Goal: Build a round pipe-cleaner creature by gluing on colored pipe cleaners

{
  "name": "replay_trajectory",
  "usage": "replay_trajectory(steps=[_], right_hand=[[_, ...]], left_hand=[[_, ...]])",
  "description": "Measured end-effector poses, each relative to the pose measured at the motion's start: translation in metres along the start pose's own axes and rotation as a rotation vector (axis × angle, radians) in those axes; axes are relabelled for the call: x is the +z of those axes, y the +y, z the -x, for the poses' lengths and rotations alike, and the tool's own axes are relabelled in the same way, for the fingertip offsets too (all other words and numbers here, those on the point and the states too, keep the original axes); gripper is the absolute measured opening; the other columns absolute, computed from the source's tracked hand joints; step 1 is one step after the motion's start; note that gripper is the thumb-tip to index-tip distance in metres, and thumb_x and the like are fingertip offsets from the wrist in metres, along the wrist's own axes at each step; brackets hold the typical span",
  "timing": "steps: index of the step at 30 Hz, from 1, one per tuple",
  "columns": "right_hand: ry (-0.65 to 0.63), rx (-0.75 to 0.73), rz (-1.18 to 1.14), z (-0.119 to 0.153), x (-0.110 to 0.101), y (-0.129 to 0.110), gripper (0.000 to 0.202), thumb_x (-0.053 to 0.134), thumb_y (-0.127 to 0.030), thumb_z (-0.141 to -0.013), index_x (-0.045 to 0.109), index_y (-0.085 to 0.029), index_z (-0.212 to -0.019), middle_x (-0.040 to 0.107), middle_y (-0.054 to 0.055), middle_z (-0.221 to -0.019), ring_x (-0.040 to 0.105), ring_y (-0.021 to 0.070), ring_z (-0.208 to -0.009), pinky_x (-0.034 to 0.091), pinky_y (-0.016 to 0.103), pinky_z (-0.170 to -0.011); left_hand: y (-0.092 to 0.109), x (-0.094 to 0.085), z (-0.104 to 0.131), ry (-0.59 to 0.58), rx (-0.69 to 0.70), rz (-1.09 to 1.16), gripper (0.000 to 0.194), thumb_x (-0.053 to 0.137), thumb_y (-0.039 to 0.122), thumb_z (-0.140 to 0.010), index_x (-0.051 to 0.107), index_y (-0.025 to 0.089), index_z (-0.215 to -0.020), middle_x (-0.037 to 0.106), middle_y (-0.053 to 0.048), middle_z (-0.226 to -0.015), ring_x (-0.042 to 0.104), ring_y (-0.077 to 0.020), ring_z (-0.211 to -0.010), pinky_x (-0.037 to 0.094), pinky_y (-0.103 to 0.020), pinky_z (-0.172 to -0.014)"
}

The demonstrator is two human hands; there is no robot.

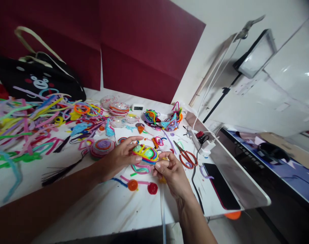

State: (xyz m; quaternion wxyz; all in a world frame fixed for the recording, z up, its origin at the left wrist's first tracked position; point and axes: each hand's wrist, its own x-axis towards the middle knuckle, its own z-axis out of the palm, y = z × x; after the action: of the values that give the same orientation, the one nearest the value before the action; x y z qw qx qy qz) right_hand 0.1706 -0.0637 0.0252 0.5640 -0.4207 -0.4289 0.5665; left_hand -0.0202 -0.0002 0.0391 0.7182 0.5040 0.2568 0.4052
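Observation:
A rounded craft piece of coiled pipe cleaners (147, 154), in yellow, green, red and blue, is held above the table between both hands. My left hand (121, 157) grips its left side, thumb in front and fingers behind. On its right edge my right hand (171, 173) is closed, thumb against fingers. Beneath the piece are pink and teal pipe cleaner loops (141, 169). Nearer to me on the table lie an orange coil (132, 185) and a red coil (152, 188). A pink and purple coiled dome (102, 146) rests left of my left hand.
Orange-handled scissors (188, 159) and a black phone (221, 186) lie to the right. Loose pipe cleaners (29, 125) are heaped at left before a black bag (39, 79). Clear bowls (118, 109) and a small white digital display (137, 107) stand at the back. A black cable (194, 179) crosses the right side.

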Motion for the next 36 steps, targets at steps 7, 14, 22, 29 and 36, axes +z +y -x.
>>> replay_trajectory(steps=[7, 14, 22, 29, 36], right_hand=[[-0.02, 0.006, -0.02, -0.002, -0.002, -0.003, 0.04, 0.084, -0.035, -0.068, 0.052, -0.021, -0.089, 0.069, -0.003, -0.06, 0.06, 0.0104, -0.051, 0.036, 0.019, -0.049], [-0.036, 0.011, -0.027, -0.004, -0.007, -0.004, 0.037, 0.083, -0.033, -0.069, 0.054, -0.021, -0.088, 0.069, -0.004, -0.061, 0.06, 0.0102, -0.051, 0.038, 0.019, -0.051], [-0.123, 0.056, -0.014, -0.012, -0.015, -0.004, 0.043, 0.086, -0.035, -0.065, 0.053, -0.021, -0.089, 0.07, -0.003, -0.061, 0.06, 0.0112, -0.049, 0.036, 0.019, -0.047], [-0.174, 0.06, -0.019, -0.017, -0.02, -0.006, 0.042, 0.085, -0.035, -0.067, 0.052, -0.02, -0.088, 0.071, -0.002, -0.061, 0.059, 0.0097, -0.047, 0.035, 0.018, -0.045], [-0.197, 0.058, -0.021, -0.015, -0.02, -0.008, 0.043, 0.085, -0.034, -0.066, 0.051, -0.019, -0.088, 0.072, -0.002, -0.062, 0.061, 0.0096, -0.048, 0.035, 0.018, -0.045]], left_hand=[[-0.002, -0.001, 0.0, -0.002, 0.004, 0.005, 0.057, 0.079, 0.022, -0.068, 0.057, 0.027, -0.12, 0.065, -0.006, -0.113, 0.064, -0.0254, -0.105, 0.052, -0.035, -0.086], [-0.003, -0.001, 0.0, -0.001, -0.011, -0.031, 0.057, 0.079, 0.024, -0.069, 0.055, 0.026, -0.12, 0.065, -0.007, -0.114, 0.064, -0.0249, -0.104, 0.052, -0.032, -0.081], [-0.009, -0.003, -0.001, 0.018, 0.022, -0.133, 0.065, 0.078, 0.026, -0.068, 0.049, 0.025, -0.126, 0.063, -0.009, -0.122, 0.064, -0.0262, -0.106, 0.053, -0.033, -0.083], [-0.016, -0.009, -0.005, -0.01, 0.041, -0.185, 0.069, 0.078, 0.029, -0.07, 0.044, 0.026, -0.129, 0.063, -0.01, -0.125, 0.063, -0.0274, -0.11, 0.052, -0.036, -0.088], [-0.014, 0.0, 0.0, 0.03, 0.096, -0.215, 0.067, 0.077, 0.031, -0.069, 0.046, 0.023, -0.128, 0.06, -0.013, -0.131, 0.062, -0.0296, -0.112, 0.051, -0.04, -0.093]])
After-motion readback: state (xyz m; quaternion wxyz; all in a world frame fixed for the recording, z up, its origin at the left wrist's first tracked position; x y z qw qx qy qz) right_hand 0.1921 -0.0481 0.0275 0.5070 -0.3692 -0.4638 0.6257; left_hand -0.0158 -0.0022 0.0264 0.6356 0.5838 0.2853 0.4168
